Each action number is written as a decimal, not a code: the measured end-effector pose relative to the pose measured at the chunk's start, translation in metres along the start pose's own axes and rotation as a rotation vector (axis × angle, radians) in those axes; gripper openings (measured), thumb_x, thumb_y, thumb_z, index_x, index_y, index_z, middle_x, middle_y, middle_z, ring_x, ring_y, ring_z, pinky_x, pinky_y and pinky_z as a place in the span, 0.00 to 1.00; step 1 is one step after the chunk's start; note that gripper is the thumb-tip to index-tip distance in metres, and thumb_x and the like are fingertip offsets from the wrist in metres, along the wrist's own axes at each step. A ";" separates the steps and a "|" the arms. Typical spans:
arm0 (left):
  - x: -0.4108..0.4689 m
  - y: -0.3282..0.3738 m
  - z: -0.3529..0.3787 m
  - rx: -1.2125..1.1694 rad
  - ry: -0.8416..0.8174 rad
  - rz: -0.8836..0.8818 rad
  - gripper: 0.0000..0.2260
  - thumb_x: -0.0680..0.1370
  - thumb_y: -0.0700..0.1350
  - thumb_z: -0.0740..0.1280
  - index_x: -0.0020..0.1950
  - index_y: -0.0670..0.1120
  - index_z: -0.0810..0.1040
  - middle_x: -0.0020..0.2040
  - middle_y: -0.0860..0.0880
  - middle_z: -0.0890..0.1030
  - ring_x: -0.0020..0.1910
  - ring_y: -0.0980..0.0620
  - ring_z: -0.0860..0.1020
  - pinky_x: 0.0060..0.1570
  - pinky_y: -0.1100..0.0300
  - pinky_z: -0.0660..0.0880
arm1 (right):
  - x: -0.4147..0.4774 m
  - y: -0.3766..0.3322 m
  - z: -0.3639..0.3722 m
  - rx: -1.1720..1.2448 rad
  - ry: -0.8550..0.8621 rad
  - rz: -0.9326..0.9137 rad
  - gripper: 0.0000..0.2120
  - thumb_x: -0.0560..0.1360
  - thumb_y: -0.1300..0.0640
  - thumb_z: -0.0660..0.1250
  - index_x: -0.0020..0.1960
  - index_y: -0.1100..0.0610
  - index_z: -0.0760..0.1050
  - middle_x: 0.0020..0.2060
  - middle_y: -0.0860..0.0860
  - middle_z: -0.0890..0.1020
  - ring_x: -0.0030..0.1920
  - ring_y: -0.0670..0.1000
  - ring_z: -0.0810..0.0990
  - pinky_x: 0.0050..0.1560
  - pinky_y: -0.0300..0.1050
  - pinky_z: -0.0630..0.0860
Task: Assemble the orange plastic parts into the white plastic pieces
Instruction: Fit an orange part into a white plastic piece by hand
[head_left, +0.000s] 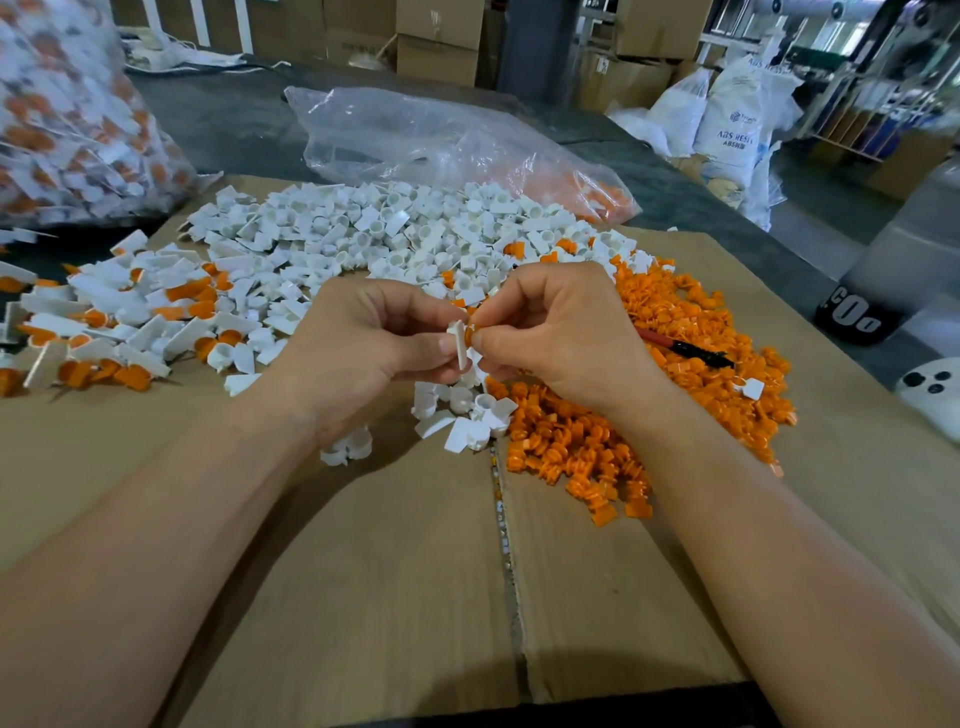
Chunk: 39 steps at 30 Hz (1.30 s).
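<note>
white piece, orange part pinched, abs sack

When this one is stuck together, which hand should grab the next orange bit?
Probably the right hand, which pinches the orange part. The orange pile lies just under and beside it, while the left hand, pinching the white piece, sits on the side of the white pile.

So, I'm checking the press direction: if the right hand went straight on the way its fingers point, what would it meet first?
The white piece pinched by the left hand. The orange part pinched in the right hand seems to touch it now.
</note>
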<state>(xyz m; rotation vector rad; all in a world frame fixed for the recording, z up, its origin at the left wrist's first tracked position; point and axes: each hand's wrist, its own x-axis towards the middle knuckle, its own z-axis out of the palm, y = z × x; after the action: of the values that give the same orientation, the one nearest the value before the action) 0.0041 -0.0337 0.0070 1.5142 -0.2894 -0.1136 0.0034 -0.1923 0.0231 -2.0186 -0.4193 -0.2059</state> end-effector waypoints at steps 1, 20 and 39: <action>0.000 0.000 0.000 0.001 0.011 0.009 0.07 0.68 0.29 0.67 0.41 0.40 0.81 0.31 0.46 0.83 0.31 0.53 0.81 0.32 0.67 0.77 | 0.000 0.000 0.001 -0.003 0.022 -0.006 0.11 0.67 0.70 0.70 0.33 0.56 0.76 0.28 0.53 0.81 0.29 0.53 0.81 0.31 0.47 0.81; 0.001 0.001 0.001 0.131 0.135 0.051 0.12 0.70 0.32 0.70 0.42 0.50 0.82 0.34 0.51 0.84 0.35 0.55 0.81 0.31 0.68 0.75 | -0.001 0.003 0.010 -0.003 0.052 -0.024 0.10 0.70 0.66 0.71 0.39 0.52 0.77 0.33 0.50 0.82 0.33 0.48 0.82 0.39 0.42 0.81; 0.000 0.004 0.000 -0.054 0.118 0.021 0.08 0.71 0.31 0.67 0.40 0.43 0.75 0.27 0.49 0.80 0.26 0.54 0.79 0.26 0.65 0.75 | -0.001 0.005 0.010 -0.094 0.111 -0.276 0.17 0.65 0.61 0.75 0.52 0.51 0.77 0.39 0.48 0.78 0.40 0.45 0.78 0.44 0.37 0.77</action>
<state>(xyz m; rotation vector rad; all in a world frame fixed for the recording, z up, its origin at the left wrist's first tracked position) 0.0038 -0.0337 0.0114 1.4577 -0.2068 -0.0150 0.0043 -0.1855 0.0140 -2.0241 -0.6274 -0.5142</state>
